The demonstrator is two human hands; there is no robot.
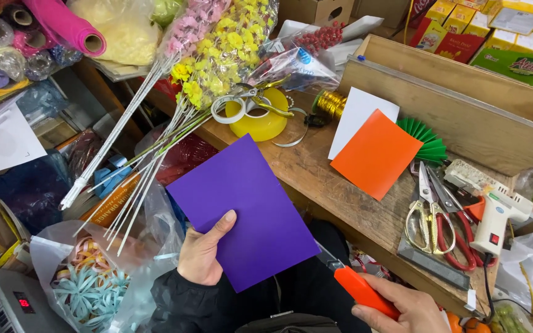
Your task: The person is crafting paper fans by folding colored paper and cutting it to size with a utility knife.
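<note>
Head view, steeply down, near workbench (340, 185)

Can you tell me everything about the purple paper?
The purple paper sheet is a flat, plain rectangle, smooth like thin card, with no visible folds or marks. It is held tilted in the air in front of the wooden table. The left hand grips its lower left edge, thumb on top. An orange-handled cutter in the right hand meets its lower right edge.

left hand (202, 256): thumb-up pinch grip | right hand (402, 311): closed fist grip
</note>
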